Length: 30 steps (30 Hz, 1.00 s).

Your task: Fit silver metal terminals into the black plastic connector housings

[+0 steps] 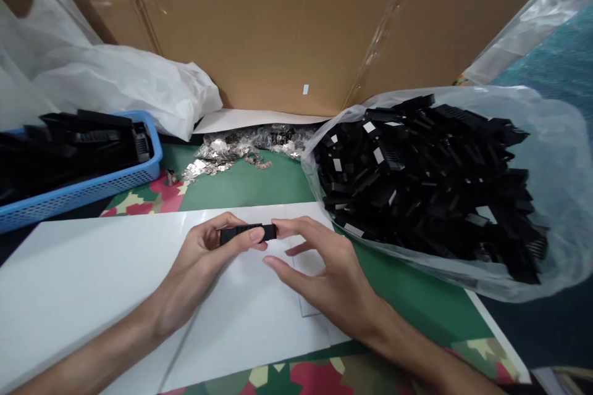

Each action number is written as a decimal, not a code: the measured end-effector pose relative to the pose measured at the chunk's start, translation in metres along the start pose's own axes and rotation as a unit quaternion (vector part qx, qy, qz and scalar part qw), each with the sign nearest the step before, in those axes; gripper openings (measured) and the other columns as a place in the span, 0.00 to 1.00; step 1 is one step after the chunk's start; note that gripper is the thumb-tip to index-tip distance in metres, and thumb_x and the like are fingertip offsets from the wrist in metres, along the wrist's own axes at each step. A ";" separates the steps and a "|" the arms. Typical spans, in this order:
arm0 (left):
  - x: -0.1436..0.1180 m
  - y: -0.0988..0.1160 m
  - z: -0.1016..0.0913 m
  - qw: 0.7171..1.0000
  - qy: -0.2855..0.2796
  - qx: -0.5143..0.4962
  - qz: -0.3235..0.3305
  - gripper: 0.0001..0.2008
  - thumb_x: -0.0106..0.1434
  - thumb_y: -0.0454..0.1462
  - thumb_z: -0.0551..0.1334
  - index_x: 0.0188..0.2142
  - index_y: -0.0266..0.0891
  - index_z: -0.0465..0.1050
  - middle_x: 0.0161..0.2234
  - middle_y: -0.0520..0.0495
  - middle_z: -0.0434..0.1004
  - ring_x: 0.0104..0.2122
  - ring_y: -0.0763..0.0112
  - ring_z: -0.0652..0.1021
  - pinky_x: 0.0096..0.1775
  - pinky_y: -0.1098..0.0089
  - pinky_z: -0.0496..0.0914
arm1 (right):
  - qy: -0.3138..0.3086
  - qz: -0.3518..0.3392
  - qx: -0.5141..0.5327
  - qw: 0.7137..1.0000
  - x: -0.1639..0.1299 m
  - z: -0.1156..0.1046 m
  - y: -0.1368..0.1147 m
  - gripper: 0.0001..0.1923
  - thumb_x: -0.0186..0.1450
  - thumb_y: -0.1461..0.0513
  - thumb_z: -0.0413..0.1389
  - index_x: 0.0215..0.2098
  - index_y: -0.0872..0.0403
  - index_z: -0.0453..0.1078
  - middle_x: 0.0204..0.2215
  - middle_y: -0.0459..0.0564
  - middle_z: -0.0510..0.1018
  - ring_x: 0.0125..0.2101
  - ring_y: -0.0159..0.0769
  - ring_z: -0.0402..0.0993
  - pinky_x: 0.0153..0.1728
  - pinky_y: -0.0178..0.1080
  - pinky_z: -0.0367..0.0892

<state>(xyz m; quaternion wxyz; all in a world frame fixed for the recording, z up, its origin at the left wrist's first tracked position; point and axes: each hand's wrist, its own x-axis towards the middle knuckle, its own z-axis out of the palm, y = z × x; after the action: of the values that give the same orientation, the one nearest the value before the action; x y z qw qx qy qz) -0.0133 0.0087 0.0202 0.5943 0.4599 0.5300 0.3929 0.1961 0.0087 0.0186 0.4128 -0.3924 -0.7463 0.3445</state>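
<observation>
A small black plastic part (248,233), oblong with ridges along its top edge, is held above the white sheet (115,271). My left hand (215,245) is closed around its left portion, with the thumb lying across the near face. At its right end, the fingertips of my right hand (319,265) touch or nearly touch the part. That hand's thumb is spread away from the fingers, and nothing shows between them. The underside of the part is hidden by my left fingers.
On the right lies a clear plastic bag (551,197) heaped with black plastic parts (426,179). A blue basket (92,188) with similar parts stands at left. Small metal pieces (208,166) lie loose and bagged at the back, before a cardboard wall (278,24). White plastic sheeting (139,83) bulges behind the basket.
</observation>
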 end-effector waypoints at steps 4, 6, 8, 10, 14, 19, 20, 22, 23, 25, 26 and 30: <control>-0.005 -0.002 -0.003 0.976 0.057 0.142 0.152 0.11 0.64 0.44 0.71 0.37 0.42 0.75 0.33 0.51 0.77 0.33 0.69 0.76 0.34 0.70 0.69 | -0.033 0.123 0.115 0.985 0.009 -0.010 -0.004 0.12 0.70 0.59 0.61 0.51 0.51 0.75 0.49 0.51 0.81 0.43 0.36 0.82 0.37 0.35 0.82; -0.009 -0.005 -0.005 0.924 0.069 0.239 0.292 0.08 0.64 0.37 0.71 0.42 0.43 0.76 0.35 0.50 0.78 0.36 0.67 0.77 0.36 0.69 0.70 | -0.050 0.164 0.167 0.971 0.014 -0.016 -0.003 0.11 0.72 0.56 0.60 0.49 0.52 0.78 0.44 0.51 0.83 0.41 0.36 0.82 0.36 0.36 0.82; -0.012 -0.009 -0.007 0.864 0.045 0.305 0.398 0.13 0.66 0.30 0.68 0.48 0.44 0.75 0.38 0.49 0.79 0.39 0.66 0.76 0.39 0.68 0.71 | -0.063 0.181 0.195 0.962 0.017 -0.021 0.000 0.13 0.71 0.54 0.61 0.47 0.52 0.81 0.38 0.50 0.84 0.39 0.37 0.81 0.35 0.36 0.82; -0.015 -0.012 -0.007 0.835 0.015 0.335 0.437 0.17 0.67 0.27 0.66 0.53 0.42 0.74 0.40 0.47 0.79 0.40 0.65 0.75 0.40 0.67 0.71 | -0.076 0.191 0.194 0.959 0.019 -0.023 0.003 0.12 0.69 0.54 0.63 0.44 0.52 0.83 0.38 0.50 0.85 0.38 0.37 0.81 0.34 0.36 0.81; -0.017 -0.014 -0.007 0.832 -0.007 0.344 0.435 0.17 0.68 0.26 0.65 0.54 0.40 0.73 0.40 0.46 0.78 0.41 0.65 0.73 0.39 0.68 0.71 | -0.096 0.214 0.183 0.955 0.019 -0.024 0.006 0.11 0.67 0.55 0.65 0.42 0.53 0.85 0.39 0.51 0.87 0.36 0.36 0.81 0.33 0.34 0.79; -0.018 -0.013 -0.006 0.839 -0.006 0.340 0.426 0.17 0.68 0.26 0.65 0.54 0.40 0.72 0.40 0.46 0.77 0.41 0.65 0.73 0.39 0.68 0.72 | -0.092 0.223 0.163 0.957 0.019 -0.022 0.003 0.11 0.66 0.56 0.65 0.42 0.53 0.85 0.36 0.51 0.87 0.33 0.35 0.80 0.31 0.34 0.77; -0.018 -0.012 -0.006 0.840 -0.004 0.340 0.423 0.16 0.68 0.26 0.65 0.53 0.40 0.72 0.40 0.46 0.77 0.41 0.65 0.73 0.39 0.68 0.72 | -0.093 0.224 0.160 0.957 0.019 -0.022 0.003 0.11 0.66 0.56 0.65 0.42 0.53 0.85 0.36 0.50 0.87 0.33 0.35 0.80 0.31 0.34 0.77; -0.019 -0.012 -0.005 0.841 -0.002 0.339 0.422 0.15 0.68 0.26 0.65 0.52 0.40 0.72 0.39 0.46 0.78 0.41 0.65 0.72 0.39 0.68 0.71 | -0.094 0.226 0.154 0.957 0.019 -0.020 0.003 0.10 0.65 0.56 0.65 0.41 0.53 0.85 0.34 0.50 0.87 0.30 0.34 0.79 0.30 0.34 0.76; -0.019 -0.013 -0.005 0.841 -0.004 0.339 0.422 0.15 0.68 0.26 0.64 0.52 0.40 0.71 0.39 0.46 0.78 0.41 0.65 0.72 0.39 0.68 0.71 | -0.093 0.227 0.150 0.958 0.018 -0.019 0.003 0.10 0.65 0.56 0.65 0.40 0.53 0.85 0.34 0.50 0.86 0.29 0.34 0.79 0.30 0.34 0.75; -0.020 -0.015 -0.005 0.837 -0.007 0.343 0.426 0.15 0.69 0.26 0.64 0.52 0.39 0.71 0.38 0.46 0.78 0.42 0.64 0.72 0.39 0.68 0.71 | -0.085 0.226 0.140 0.960 0.018 -0.017 0.003 0.09 0.65 0.57 0.66 0.38 0.53 0.85 0.32 0.50 0.86 0.27 0.33 0.78 0.29 0.34 0.74; -0.021 -0.016 -0.005 0.834 -0.009 0.345 0.430 0.16 0.69 0.26 0.64 0.53 0.39 0.70 0.38 0.46 0.78 0.43 0.63 0.72 0.39 0.68 0.71 | -0.078 0.225 0.136 0.962 0.017 -0.015 0.003 0.08 0.64 0.58 0.66 0.37 0.54 0.84 0.31 0.50 0.86 0.27 0.33 0.78 0.29 0.34 0.73; -0.022 -0.021 -0.006 0.824 -0.010 0.358 0.439 0.17 0.69 0.25 0.62 0.55 0.39 0.70 0.38 0.45 0.76 0.45 0.61 0.72 0.39 0.68 0.71 | -0.048 0.228 0.139 0.963 0.015 -0.010 0.004 0.05 0.61 0.60 0.67 0.32 0.55 0.82 0.29 0.49 0.86 0.27 0.33 0.79 0.30 0.34 0.73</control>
<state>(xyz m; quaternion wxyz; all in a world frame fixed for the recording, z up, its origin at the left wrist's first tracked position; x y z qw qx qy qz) -0.0227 -0.0176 0.0058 0.1577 0.8283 0.3698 0.3902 0.2006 0.0259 0.0246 0.3378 -0.4740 -0.6011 0.5476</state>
